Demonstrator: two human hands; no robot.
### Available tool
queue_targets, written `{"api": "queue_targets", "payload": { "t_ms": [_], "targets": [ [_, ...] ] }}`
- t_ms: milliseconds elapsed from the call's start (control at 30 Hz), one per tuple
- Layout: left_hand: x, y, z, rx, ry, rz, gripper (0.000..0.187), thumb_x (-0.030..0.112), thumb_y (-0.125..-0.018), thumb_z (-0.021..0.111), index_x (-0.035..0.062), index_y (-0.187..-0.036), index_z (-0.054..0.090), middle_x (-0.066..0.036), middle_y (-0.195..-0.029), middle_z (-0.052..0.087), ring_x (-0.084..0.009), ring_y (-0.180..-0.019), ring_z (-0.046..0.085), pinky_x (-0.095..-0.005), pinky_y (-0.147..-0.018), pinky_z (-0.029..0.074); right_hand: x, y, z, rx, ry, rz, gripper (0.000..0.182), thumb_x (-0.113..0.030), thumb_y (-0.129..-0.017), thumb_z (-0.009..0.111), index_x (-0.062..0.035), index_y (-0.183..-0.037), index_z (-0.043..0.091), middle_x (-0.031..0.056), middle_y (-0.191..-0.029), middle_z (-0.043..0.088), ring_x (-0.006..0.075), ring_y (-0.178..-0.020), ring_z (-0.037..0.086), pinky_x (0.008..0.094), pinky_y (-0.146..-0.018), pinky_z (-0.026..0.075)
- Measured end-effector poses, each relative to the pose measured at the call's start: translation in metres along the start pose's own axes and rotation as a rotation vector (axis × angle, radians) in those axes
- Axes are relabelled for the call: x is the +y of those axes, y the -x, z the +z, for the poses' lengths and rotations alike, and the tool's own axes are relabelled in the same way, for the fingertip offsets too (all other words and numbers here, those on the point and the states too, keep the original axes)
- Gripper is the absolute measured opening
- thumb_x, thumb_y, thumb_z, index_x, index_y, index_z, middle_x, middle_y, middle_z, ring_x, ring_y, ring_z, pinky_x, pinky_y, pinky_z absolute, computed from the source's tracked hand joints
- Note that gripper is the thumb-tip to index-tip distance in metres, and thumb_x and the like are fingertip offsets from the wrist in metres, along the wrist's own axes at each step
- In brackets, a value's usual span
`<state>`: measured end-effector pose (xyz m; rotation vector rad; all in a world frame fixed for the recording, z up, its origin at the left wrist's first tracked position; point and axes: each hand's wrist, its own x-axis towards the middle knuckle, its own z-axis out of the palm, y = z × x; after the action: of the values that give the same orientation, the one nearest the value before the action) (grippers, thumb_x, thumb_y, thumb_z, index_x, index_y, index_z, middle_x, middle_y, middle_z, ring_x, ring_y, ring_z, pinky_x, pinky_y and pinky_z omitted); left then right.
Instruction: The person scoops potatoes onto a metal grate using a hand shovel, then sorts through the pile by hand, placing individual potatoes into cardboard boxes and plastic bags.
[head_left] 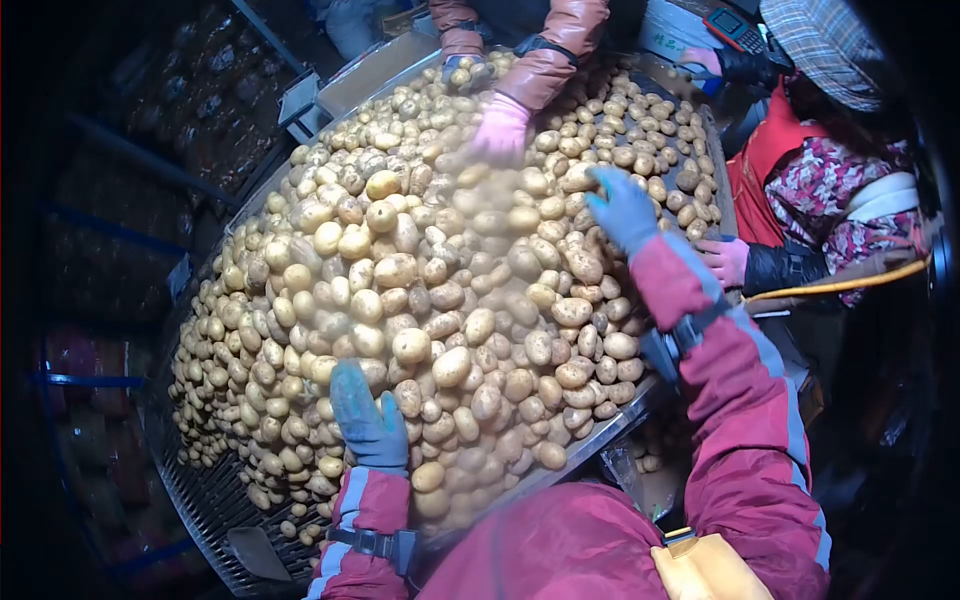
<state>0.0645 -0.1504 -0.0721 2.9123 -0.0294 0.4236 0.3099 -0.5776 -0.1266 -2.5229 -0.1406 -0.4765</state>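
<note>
A broad heap of potatoes [395, 270] covers the slatted metal table in front of me. My left hand [368, 415], in a blue-grey glove, lies against the near side of the heap. Its fingers are stretched out and the thumb stands apart, with potatoes all around. Farther to the right, my right hand [625, 210] wears a similar glove and reaches over the heap. Thumb and fingers are apart there, the fingertips right at a potato [577, 178]. A blurred band of potatoes runs down the middle between my hands.
Across the table, a person's pink-gloved hand [502, 128] reaches into the potatoes. Another person stands at the right, one gloved hand [725, 262] by the table edge. Bare slats [215, 500] show at lower left. A cardboard box [375, 72] and a handheld device [733, 30] are at the back.
</note>
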Motion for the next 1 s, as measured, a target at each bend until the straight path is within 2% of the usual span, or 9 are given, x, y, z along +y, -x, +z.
{"api": "queue_targets", "payload": {
  "t_ms": [233, 367, 467, 567, 667, 700, 767, 900, 1000],
  "targets": [
    [-0.004, 0.002, 0.001, -0.033, -0.032, -0.042, 0.066, 0.021, -0.094, 0.058, -0.0041, -0.152, 0.038, -0.028, -0.155, 0.038, -0.0463, -0.143, 0.036, -0.0547, -0.12, 0.027, 0.019, -0.057, 0.053, -0.214, 0.244, 0.098, 0.055, -0.034, -0.081, 0.074, -0.0098, -0.129, 0.065, 0.0207, -0.125, 0.065, 0.037, -0.117, 0.062, 0.0448, -0.1, 0.05],
    [0.0, 0.0, 0.0, -0.043, -0.02, -0.037, 0.068, 0.018, -0.094, 0.058, -0.0034, -0.154, 0.034, -0.027, -0.157, 0.036, -0.0452, -0.146, 0.033, -0.053, -0.121, 0.026, 0.049, -0.054, 0.025, -0.327, -0.386, 0.428, 0.044, -0.035, -0.086, 0.079, -0.0034, -0.116, 0.071, 0.0136, -0.099, 0.074, 0.0241, -0.087, 0.073, 0.0345, -0.076, 0.059],
    [0.001, 0.001, -0.002, -0.067, -0.026, -0.042, 0.07, 0.014, -0.096, 0.058, -0.0021, -0.158, 0.028, -0.025, -0.161, 0.032, -0.0426, -0.15, 0.029, -0.0493, -0.124, 0.021, 0.022, -0.018, -0.003, -0.333, -1.073, 0.886, 0.045, -0.038, -0.091, 0.076, -0.0062, -0.122, 0.068, 0.0105, -0.099, 0.074, 0.0247, -0.074, 0.071, 0.0373, -0.056, 0.058],
    [-0.001, 0.003, 0.001, -0.019, -0.011, -0.002, 0.069, 0.012, -0.096, 0.058, -0.0025, -0.157, 0.029, -0.025, -0.16, 0.033, -0.0427, -0.15, 0.029, -0.0492, -0.124, 0.021, 0.019, 0.042, -0.006, -0.388, -1.839, 0.889, 0.049, -0.044, -0.1, 0.061, -0.0059, -0.131, 0.061, 0.0129, -0.099, 0.072, 0.0258, -0.073, 0.067, 0.0365, -0.058, 0.055],
    [-0.001, 0.005, 0.005, 0.029, 0.023, 0.019, 0.067, 0.011, -0.096, 0.058, -0.0008, -0.157, 0.031, -0.024, -0.16, 0.035, -0.0407, -0.149, 0.031, -0.0486, -0.124, 0.022, -0.036, 0.09, -0.038, -0.602, -2.177, 0.801, 0.06, -0.055, -0.104, 0.048, -0.0029, -0.134, 0.056, 0.0161, -0.101, 0.067, 0.0221, -0.073, 0.06, 0.0333, -0.058, 0.048],
    [-0.002, 0.005, 0.006, 0.041, 0.03, 0.023, 0.067, 0.011, -0.096, 0.058, -0.0004, -0.157, 0.032, -0.023, -0.16, 0.035, -0.0402, -0.149, 0.031, -0.0484, -0.124, 0.022, -0.061, 0.1, -0.058, -0.522, -2.064, 0.915, 0.063, -0.056, -0.105, 0.042, -0.0014, -0.135, 0.055, 0.0157, -0.096, 0.066, 0.0211, -0.072, 0.059, 0.0319, -0.058, 0.047],
    [-0.005, 0.008, 0.007, 0.07, 0.013, 0.063, 0.067, 0.011, -0.096, 0.058, 0.0003, -0.157, 0.032, -0.023, -0.16, 0.035, -0.0391, -0.15, 0.031, -0.0481, -0.125, 0.022, -0.064, 0.13, -0.053, -0.576, -2.194, 0.723, 0.06, -0.054, -0.106, 0.043, -0.0027, -0.133, 0.058, 0.0127, -0.092, 0.067, 0.0159, -0.069, 0.058, 0.027, -0.056, 0.046],
    [-0.009, 0.007, 0.013, 0.08, 0.039, 0.089, 0.073, 0.012, -0.094, 0.06, 0.0021, -0.159, 0.029, -0.022, -0.161, 0.033, -0.0389, -0.15, 0.03, -0.0483, -0.125, 0.021, -0.102, 0.188, -0.092, -0.363, -1.778, 0.944, 0.046, -0.044, -0.105, 0.051, -0.0068, -0.128, 0.066, 0.0042, -0.091, 0.069, 0.0071, -0.063, 0.055, 0.0199, -0.049, 0.041],
    [-0.027, 0.009, 0.028, 0.12, 0.004, 0.138, 0.078, 0.009, -0.09, 0.062, 0.0012, -0.159, 0.028, -0.022, -0.163, 0.031, -0.038, -0.15, 0.029, -0.0476, -0.126, 0.02, -0.104, 0.233, -0.113, -0.34, -1.471, 0.73, 0.038, -0.038, -0.101, 0.059, -0.0089, -0.124, 0.066, 0.0058, -0.093, 0.069, 0.0109, -0.06, 0.054, 0.0232, -0.051, 0.044]
  ]
}}
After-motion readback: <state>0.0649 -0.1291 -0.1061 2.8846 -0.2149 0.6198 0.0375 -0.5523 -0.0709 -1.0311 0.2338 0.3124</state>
